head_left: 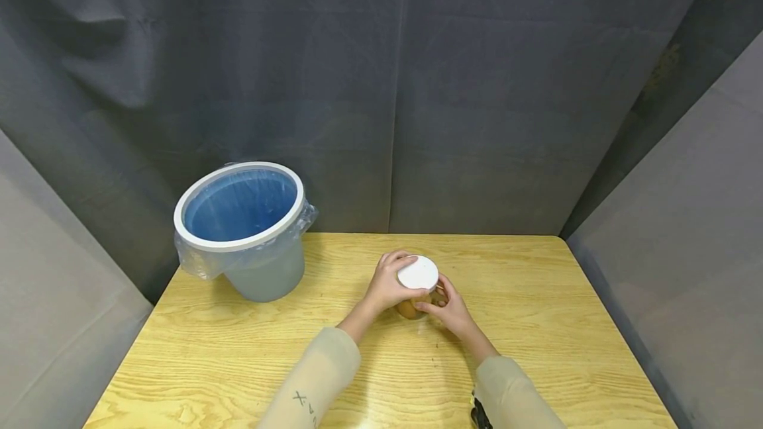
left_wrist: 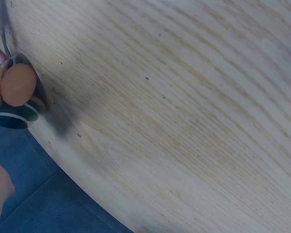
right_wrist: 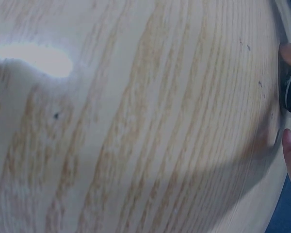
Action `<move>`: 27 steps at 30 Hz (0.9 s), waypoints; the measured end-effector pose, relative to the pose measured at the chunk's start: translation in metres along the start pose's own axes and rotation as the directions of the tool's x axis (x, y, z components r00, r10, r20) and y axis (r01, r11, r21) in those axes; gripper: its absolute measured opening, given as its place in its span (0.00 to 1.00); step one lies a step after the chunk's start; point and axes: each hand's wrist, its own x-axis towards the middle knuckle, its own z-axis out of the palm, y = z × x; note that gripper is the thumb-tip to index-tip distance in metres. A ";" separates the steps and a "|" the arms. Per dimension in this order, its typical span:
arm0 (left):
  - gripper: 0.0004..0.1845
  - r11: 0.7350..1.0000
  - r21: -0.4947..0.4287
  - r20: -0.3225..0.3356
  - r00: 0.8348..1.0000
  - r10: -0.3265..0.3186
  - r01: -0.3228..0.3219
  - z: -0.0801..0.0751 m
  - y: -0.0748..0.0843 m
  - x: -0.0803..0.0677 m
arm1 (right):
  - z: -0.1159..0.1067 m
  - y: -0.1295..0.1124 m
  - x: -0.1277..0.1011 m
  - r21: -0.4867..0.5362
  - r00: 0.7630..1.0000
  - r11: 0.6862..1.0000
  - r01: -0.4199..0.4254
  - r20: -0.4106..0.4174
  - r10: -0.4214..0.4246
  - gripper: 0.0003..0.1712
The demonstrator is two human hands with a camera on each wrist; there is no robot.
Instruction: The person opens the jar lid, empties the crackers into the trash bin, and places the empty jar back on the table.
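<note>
White-lidded jar (head_left: 418, 283) between both hands

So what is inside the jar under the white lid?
The jar shows something brown inside; the lid and both hands hide most of it.

Over on the far left corner of the pale wood-grain counter (head_left: 566, 323) stands a grey bin (head_left: 250, 237), white ring around its rim and a clear liner bunched over the sides, its inside showing blue. Behind it all hangs a dark grey curtain (head_left: 381, 85), creased and folded, with lighter grey panels (head_left: 685, 230) closing in on both sides. Up close in the wrist views, the counter's grain runs in long streaks with a few small dark specks.
</note>
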 end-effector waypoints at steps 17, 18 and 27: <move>0.37 0.998 0.066 -0.120 0.993 0.008 0.000 0.009 0.003 -0.005 | -0.002 0.024 0.010 0.025 0.999 0.999 0.032 -0.010 -0.031 0.49; 0.37 0.997 0.077 -0.126 0.992 0.005 0.004 0.010 0.003 -0.005 | -0.002 0.027 0.011 0.018 0.999 0.999 0.037 -0.014 -0.036 0.48; 0.36 0.991 0.130 -0.175 0.984 -0.018 0.041 0.014 0.008 -0.008 | -0.001 0.025 0.010 0.022 0.998 0.998 0.067 -0.016 -0.067 0.47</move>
